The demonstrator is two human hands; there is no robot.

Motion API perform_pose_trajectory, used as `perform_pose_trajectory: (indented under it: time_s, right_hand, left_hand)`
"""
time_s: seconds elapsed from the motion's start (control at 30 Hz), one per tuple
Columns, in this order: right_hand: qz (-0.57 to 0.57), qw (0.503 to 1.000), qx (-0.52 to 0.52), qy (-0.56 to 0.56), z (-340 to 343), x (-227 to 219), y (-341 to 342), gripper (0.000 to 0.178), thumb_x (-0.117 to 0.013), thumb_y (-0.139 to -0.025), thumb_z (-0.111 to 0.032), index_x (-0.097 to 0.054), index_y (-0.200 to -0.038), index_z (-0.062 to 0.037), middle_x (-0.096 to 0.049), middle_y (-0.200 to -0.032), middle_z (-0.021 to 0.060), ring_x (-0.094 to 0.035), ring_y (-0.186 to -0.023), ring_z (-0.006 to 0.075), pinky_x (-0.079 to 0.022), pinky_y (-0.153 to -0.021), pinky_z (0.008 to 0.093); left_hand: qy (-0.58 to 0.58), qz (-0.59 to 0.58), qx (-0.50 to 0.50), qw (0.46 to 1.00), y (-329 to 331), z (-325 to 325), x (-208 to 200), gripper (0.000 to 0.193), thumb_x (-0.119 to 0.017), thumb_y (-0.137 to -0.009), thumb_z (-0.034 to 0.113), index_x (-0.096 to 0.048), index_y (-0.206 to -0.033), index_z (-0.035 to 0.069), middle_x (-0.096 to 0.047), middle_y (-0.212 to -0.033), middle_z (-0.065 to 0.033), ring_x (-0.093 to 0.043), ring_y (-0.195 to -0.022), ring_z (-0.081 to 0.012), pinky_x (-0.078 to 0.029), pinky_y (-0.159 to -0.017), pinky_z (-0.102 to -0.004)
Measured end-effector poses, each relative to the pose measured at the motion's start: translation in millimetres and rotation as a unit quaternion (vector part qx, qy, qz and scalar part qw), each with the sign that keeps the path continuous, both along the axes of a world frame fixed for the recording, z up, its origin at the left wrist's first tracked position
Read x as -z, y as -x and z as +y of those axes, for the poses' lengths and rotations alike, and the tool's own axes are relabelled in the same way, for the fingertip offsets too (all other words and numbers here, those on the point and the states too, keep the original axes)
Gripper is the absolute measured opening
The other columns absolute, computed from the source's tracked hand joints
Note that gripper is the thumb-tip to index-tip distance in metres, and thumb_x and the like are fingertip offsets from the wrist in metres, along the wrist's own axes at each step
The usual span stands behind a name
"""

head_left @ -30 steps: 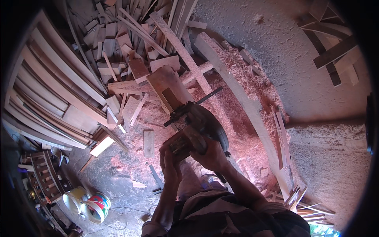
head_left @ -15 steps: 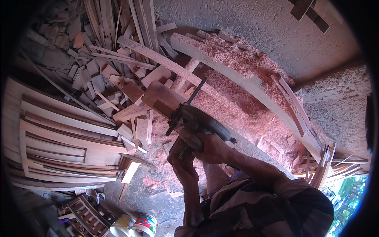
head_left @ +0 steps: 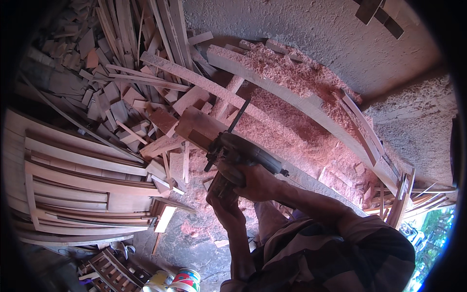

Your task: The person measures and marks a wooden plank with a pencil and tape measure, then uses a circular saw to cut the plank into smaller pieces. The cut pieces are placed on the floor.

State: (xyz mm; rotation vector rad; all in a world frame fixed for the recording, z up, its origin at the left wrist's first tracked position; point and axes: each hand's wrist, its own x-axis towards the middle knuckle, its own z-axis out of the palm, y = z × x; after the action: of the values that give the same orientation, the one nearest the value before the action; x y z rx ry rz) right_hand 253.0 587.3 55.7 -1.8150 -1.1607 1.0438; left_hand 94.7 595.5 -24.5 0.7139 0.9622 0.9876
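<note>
A dark hand-held power tool (head_left: pixel 248 152) with a rounded housing and a thin crossbar is in both my hands; its exact kind I cannot make out. My right hand (head_left: pixel 258 183) is wrapped round the body at its near side. Just left of it, my left hand (head_left: pixel 226 208) is closed on the tool's lower part, fingers partly hidden. The tool's front end meets or overlaps a wide reddish-brown wood block (head_left: pixel 202 124); whether they touch is unclear. Behind the tool, a long wooden beam (head_left: pixel 194 75) slants across the shavings.
A curved wooden beam (head_left: pixel 292 92) arcs over pink wood shavings (head_left: pixel 272 114) before a rough wall. Offcuts (head_left: pixel 114 100) heap up at the far left. Framed wooden panels (head_left: pixel 68 182) stand at left. Buckets (head_left: pixel 185 281) and a slatted wooden piece (head_left: pixel 112 270) lie near.
The whole view has shifted slightly. My hands keep the same hold on the tool, which sits at nearly the same place by the wood block.
</note>
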Motion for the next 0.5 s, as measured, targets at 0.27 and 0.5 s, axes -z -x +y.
perform_pose_trajectory:
  time_s: [0.27,0.5]
  right_hand:
    - [-0.006,1.0,-0.005,-0.003,39.9,10.3,1.8,0.042,-0.075,-0.076,-0.013,-0.065,-0.113,0.003,-0.071,-0.099,0.0272,-0.07,-0.098,0.0417,-0.057,-0.083,0.046]
    - [-0.038,0.999,-0.025,-0.025,96.2,14.9,6.1,0.039,-0.071,-0.076,-0.011,-0.065,-0.112,0.0026,-0.071,-0.095,0.0276,-0.071,-0.094,0.0409,-0.058,-0.081,0.0461]
  left_hand:
    - [0.08,-0.101,-0.059,0.99,2.8,40.0,14.3,0.055,-0.05,-0.105,0.049,-0.043,-0.143,0.011,-0.061,-0.137,-0.0171,-0.059,-0.128,-0.0294,-0.049,-0.107,-0.0458]
    - [0.041,-0.134,-0.085,0.986,0.0,90.9,15.1,0.061,-0.056,-0.102,0.051,-0.047,-0.147,0.012,-0.065,-0.129,-0.0094,-0.063,-0.115,-0.0181,-0.05,-0.102,-0.0368]
